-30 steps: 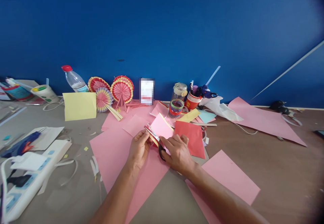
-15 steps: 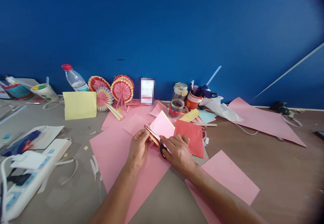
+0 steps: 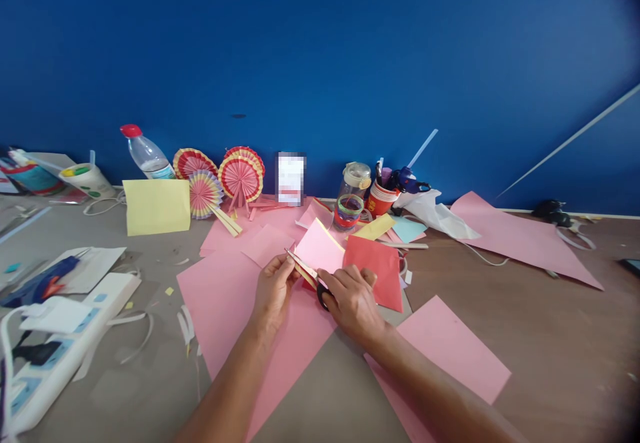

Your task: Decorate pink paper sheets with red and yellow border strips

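Observation:
My right hand (image 3: 353, 296) is wrapped round a pair of scissors (image 3: 323, 295) with black handles. Their blades point up and left toward my left hand (image 3: 275, 293), lying along the edge of a pink sheet of paper (image 3: 317, 244) with yellow borders. The fingertips of my left hand pinch that sheet at its left edge, near the blade tips. Whether the blades are apart is hard to see. Under both hands lies a large pink sheet (image 3: 225, 303), and a red sheet (image 3: 376, 269) sits just beyond my right hand.
Pleated paper fans (image 3: 241, 176) stand by the blue wall, near a bottle (image 3: 147, 153) and a yellow card (image 3: 157, 207). A jar (image 3: 356, 179) and a red paper cup (image 3: 381, 197) are right of centre. At left lie a power strip (image 3: 85, 343) and a glue gun (image 3: 43, 281).
Both hands stay almost in place, still on the sheet and the scissors. The scissor blades have shifted very slightly along the paper's edge.

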